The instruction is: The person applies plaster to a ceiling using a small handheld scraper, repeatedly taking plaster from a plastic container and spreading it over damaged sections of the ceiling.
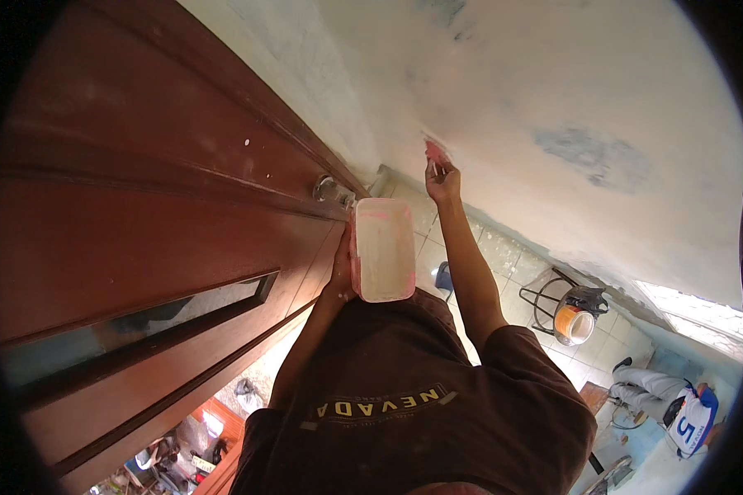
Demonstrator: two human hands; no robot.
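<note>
My left hand point(341, 266) is wrapped round the left side of a rectangular plastic tub point(356, 260) with pink smears on its rim. The inside of the tub point(385, 256) is coated whitish; how much it holds, I cannot tell. Out ahead, my right hand point(443, 183) grips a small pink-red spreader point(437, 153), its edge at the pale wall point(504, 107). The fingers are closed on it, partly hiding it. Grey-blue patches point(590, 153) mark the wall to the right of that hand.
A brown wooden door point(157, 223) with a metal knob point(326, 189) stands close on the left. To the right, a paint-stained bucket point(574, 325) is by a dark metal frame point(545, 301) on the tiled floor. Another person point(677, 412) is at lower right. Clutter point(186, 450) lies at lower left.
</note>
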